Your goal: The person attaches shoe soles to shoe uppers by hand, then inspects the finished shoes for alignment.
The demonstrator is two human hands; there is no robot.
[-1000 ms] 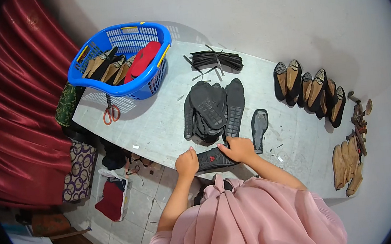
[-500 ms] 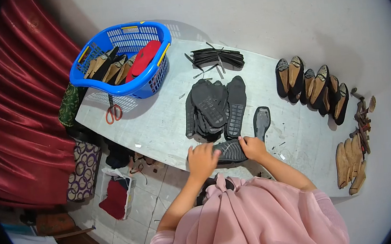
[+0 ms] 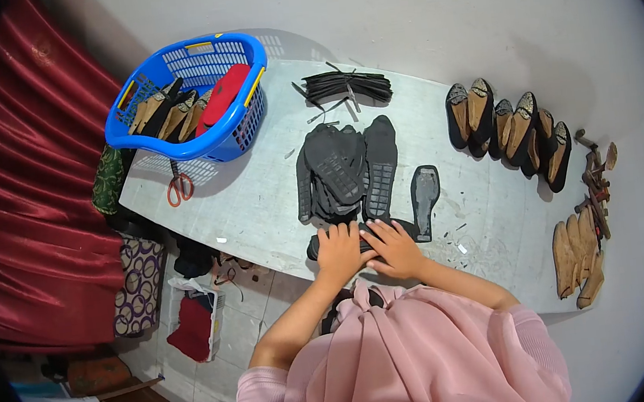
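Note:
A black shoe sole [image 3: 313, 246] lies crosswise at the near edge of the table, mostly covered by both hands. My left hand [image 3: 341, 252] grips its left part, fingers over the top. Beside it, my right hand [image 3: 394, 250] holds the right part the same way, and the thumbs come close together at the near side. Just beyond the fingers is a pile of black soles [image 3: 334, 168], tread side up on the top ones. One single sole [image 3: 425, 198] rests to the right of my right hand.
A blue basket [image 3: 191, 149] with shoes stands at the back left, near red-handled scissors [image 3: 179, 189]. Tied black strips [image 3: 347, 88] lie behind the soles. Black flats [image 3: 515, 130] and wooden shoe lasts [image 3: 575, 253] line the right side. A red curtain [image 3: 47, 198] hangs at the left.
My right hand has moved left from the sole's right end and my left hand has settled on the sole, so both now press over it side by side. The view has shifted slightly.

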